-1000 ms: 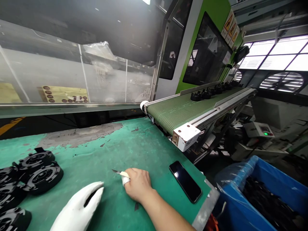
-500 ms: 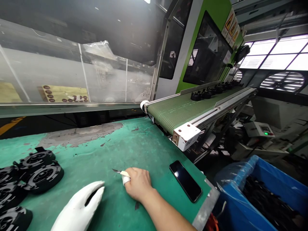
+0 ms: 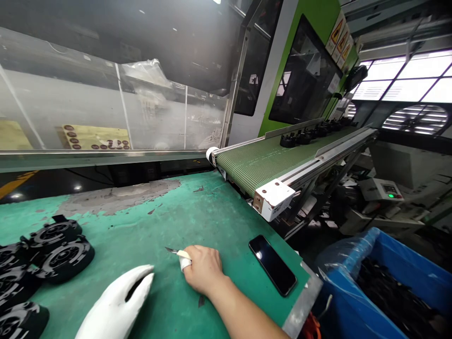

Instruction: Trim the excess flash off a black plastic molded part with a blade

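My right hand [image 3: 204, 269] rests on the green tabletop [image 3: 197, 221], its fingers closed around a small knife [image 3: 176, 252]. The thin metal blade points left; most of the handle is hidden in the hand. White wrapping shows around one finger. At the lower left my left hand [image 3: 118, 301], in a white glove, lies with its fingers stretched out and a narrow gap between thumb and fingers. Nothing is visible in it. Left of the glove, several round black plastic parts [image 3: 65, 260] stand in a cluster, apart from the hand.
A black phone [image 3: 272, 265] lies right of my right hand. Behind it, a green conveyor belt [image 3: 254, 162] slopes down to the table, carrying several black parts [image 3: 287, 140]. A blue bin [image 3: 406, 259] with a plastic liner and dark pieces stands at the right.
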The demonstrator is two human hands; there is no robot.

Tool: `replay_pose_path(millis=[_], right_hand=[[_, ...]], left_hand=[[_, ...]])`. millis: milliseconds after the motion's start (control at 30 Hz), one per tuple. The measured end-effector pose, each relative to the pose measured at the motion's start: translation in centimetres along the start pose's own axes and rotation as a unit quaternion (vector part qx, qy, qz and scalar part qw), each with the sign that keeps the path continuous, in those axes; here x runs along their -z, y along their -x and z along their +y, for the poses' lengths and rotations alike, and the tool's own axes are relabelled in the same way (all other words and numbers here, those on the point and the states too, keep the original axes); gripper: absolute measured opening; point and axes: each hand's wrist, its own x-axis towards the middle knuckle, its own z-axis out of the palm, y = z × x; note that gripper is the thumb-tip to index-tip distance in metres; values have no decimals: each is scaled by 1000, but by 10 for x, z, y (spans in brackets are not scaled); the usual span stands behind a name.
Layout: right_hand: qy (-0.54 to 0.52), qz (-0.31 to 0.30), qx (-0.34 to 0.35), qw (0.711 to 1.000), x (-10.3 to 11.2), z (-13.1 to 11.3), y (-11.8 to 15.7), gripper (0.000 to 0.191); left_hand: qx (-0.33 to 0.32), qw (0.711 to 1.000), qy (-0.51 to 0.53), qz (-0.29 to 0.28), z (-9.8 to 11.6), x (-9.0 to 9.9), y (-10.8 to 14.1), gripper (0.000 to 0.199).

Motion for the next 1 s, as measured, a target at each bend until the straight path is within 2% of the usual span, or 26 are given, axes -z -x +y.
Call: replay_pose_path(millis=[300,1000], right_hand=[[3,3,2,1000,-1,1,0,22],[3,-6,-2,1000,1,0,0,23]], left_hand=[[16,1000,3,-8,3,0,1,57],[-9,1000,-5,11,-2,-3,2,53]])
